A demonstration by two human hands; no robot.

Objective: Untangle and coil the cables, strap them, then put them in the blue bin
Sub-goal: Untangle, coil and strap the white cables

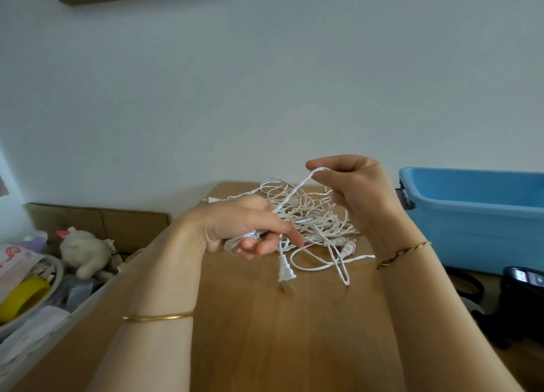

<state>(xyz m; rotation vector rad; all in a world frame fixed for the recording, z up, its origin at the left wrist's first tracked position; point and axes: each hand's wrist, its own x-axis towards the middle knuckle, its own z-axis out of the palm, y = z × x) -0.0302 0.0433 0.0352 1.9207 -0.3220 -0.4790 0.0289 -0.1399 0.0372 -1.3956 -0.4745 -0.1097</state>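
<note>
A tangle of white cables (312, 212) lies on the far part of the wooden table (265, 332). My left hand (247, 226) grips a bunch of white cable strands just above the table, and a two-pin plug (285, 274) hangs below it. My right hand (353, 185) is raised higher and pinches a twisted white strand that runs down to my left hand. The blue bin (477, 212) stands to the right of the table, and what I can see of its inside holds nothing.
To the left is a box of clutter with a white plush toy (85, 250) and a yellow tape roll (23, 297). A cardboard box (100, 223) stands behind it. Dark objects (521, 279) lie low on the right, in front of the bin.
</note>
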